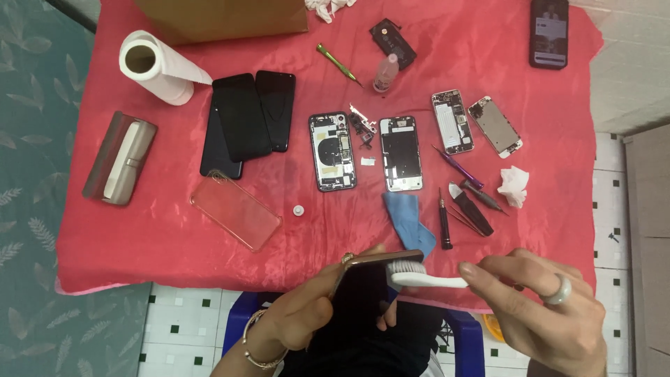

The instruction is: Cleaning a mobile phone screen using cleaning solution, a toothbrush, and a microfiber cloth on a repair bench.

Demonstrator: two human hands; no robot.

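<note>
left hand [307, 307]: wrapped around a dark phone [363, 286], which is held up off the counter, close to the body, with its gold-toned edge turned toward the brush. Thumb on one long side, fingers curled behind.
right hand [551, 314]: pinched shut on the handle of a white toothbrush [426, 278]; the bristles are touching the phone's upper edge.
phone handling: probably light but stiff, with slick glass and a smooth frame, so it's best gripped by the two long edges like it is now. Looks fragile if dropped or flexed.
toothbrush handling: light, rigid handle, soft bristles; held far back, so only gentle pressure gets through, I'd guess.
counter [139, 237]: covered with a shiny red cloth, likely slippery.
near row: a blue cloth [408, 216], black-handled screwdrivers [444, 223], a clear phone case [236, 211], a small white cap [299, 210].
middle row: two opened phone bodies [332, 151] lying flat, small loose parts between them, two more stripped boards to the right, stacked black screens [248, 119] to the left.
far row: a paper towel roll [157, 66], a green screwdriver [336, 63], a small bottle [385, 73], a cardboard box [223, 17].
</note>
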